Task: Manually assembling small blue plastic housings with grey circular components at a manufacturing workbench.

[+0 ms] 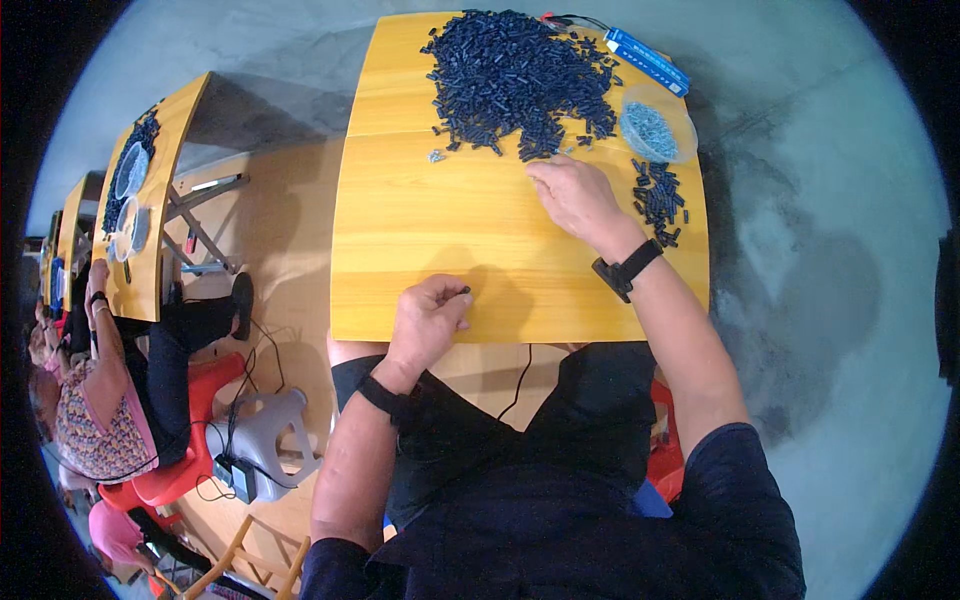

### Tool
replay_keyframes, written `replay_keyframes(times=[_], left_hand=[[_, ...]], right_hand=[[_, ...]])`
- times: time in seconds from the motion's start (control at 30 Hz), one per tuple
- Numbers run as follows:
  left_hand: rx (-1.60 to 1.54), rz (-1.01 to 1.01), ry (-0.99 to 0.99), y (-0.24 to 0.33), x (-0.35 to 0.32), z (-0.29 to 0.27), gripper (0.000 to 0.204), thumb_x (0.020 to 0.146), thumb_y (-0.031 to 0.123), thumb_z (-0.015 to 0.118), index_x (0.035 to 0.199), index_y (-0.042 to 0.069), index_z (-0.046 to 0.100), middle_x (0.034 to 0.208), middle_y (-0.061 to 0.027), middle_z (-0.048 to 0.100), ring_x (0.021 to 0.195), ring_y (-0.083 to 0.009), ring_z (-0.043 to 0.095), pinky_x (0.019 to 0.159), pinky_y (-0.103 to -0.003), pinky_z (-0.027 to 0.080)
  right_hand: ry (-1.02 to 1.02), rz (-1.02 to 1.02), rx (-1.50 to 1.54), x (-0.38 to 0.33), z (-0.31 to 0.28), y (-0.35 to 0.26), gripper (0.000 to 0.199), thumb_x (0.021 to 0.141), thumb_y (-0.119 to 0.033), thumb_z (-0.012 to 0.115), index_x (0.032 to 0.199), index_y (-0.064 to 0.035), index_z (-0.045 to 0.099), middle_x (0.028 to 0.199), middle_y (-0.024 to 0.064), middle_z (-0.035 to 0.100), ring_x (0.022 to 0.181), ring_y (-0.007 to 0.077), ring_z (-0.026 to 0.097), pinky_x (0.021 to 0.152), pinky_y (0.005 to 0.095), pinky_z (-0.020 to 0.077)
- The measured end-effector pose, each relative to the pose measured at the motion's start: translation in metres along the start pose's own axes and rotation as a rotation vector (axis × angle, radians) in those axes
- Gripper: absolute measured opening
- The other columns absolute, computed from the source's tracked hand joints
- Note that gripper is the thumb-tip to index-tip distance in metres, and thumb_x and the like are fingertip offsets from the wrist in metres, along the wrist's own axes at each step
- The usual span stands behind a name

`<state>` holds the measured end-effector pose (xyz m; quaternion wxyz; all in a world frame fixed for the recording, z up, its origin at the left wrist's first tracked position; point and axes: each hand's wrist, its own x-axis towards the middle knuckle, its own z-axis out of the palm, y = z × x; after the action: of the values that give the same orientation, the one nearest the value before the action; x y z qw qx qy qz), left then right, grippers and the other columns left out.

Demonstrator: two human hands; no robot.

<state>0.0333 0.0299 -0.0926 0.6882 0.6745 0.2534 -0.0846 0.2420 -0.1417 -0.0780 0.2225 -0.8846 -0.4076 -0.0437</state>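
Observation:
Near the table's front edge, my left hand (425, 318) is closed in a pinch on a small black piece (465, 290), whose dark end shows past the fingertips. Farther up, my right hand (575, 195) reaches to the near edge of a large heap of small black cylindrical pieces (515, 75). Its fingers are pressed together; what they hold, if anything, is hidden. A few small silvery bits (435, 156) lie left of the right hand. To its right, a clear round tub (688, 135) holds many small silvery parts (648, 130).
A smaller group of black pieces (657, 200) lies along the yellow table's (400, 230) right side, below the tub. A blue and white box (647, 62) with a dark cable lies at the far right corner. On the left, another person (105, 420) sits by a similar table (170, 170).

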Motion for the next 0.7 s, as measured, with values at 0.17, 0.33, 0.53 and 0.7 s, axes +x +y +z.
replay_keyframes(times=[0.17, 0.33, 0.53, 0.7], left_hand=[[-0.024, 0.014, 0.001, -0.003, 0.002, -0.001, 0.012, 0.086, 0.006, 0.063, 0.092, -0.005, 0.063, 0.076, -0.0039, 0.063, 0.062, -0.0079, 0.058, 0.056, -0.023, 0.052], [-0.016, 0.037, 0.013, -0.007, 0.003, 0.000, 0.011, 0.085, 0.006, 0.064, 0.090, -0.004, 0.063, 0.075, -0.0035, 0.062, 0.063, -0.0078, 0.058, 0.055, -0.023, 0.052], [-0.022, 0.061, 0.028, -0.005, 0.000, 0.002, 0.010, 0.085, 0.005, 0.064, 0.090, -0.004, 0.063, 0.072, -0.0041, 0.063, 0.059, -0.0084, 0.058, 0.054, -0.023, 0.049], [-0.028, 0.081, 0.043, -0.008, 0.001, 0.003, 0.010, 0.085, 0.005, 0.064, 0.090, -0.004, 0.063, 0.071, -0.0049, 0.063, 0.058, -0.0090, 0.058, 0.053, -0.023, 0.048]], right_hand=[[-0.093, -0.081, -0.158, 0.005, 0.005, 0.005, 0.009, 0.079, -0.007, 0.052, 0.081, -0.0057, 0.061, 0.073, 0.0159, 0.060, 0.072, 0.0338, 0.063, 0.062, 0.0460, 0.0502], [-0.091, -0.035, -0.176, 0.006, 0.012, 0.009, 0.011, 0.081, -0.008, 0.051, 0.083, -0.0053, 0.061, 0.075, 0.0160, 0.060, 0.075, 0.0356, 0.062, 0.064, 0.0459, 0.0504], [0.126, 0.153, 0.091, 0.006, -0.004, 0.021, 0.010, 0.085, -0.012, 0.053, 0.087, -0.0057, 0.060, 0.083, 0.0168, 0.062, 0.080, 0.0384, 0.061, 0.069, 0.0474, 0.0484], [-0.021, 0.177, 0.029, 0.006, -0.006, 0.025, 0.011, 0.085, -0.014, 0.054, 0.085, -0.0050, 0.061, 0.083, 0.0176, 0.062, 0.081, 0.0382, 0.060, 0.070, 0.0478, 0.0475]])
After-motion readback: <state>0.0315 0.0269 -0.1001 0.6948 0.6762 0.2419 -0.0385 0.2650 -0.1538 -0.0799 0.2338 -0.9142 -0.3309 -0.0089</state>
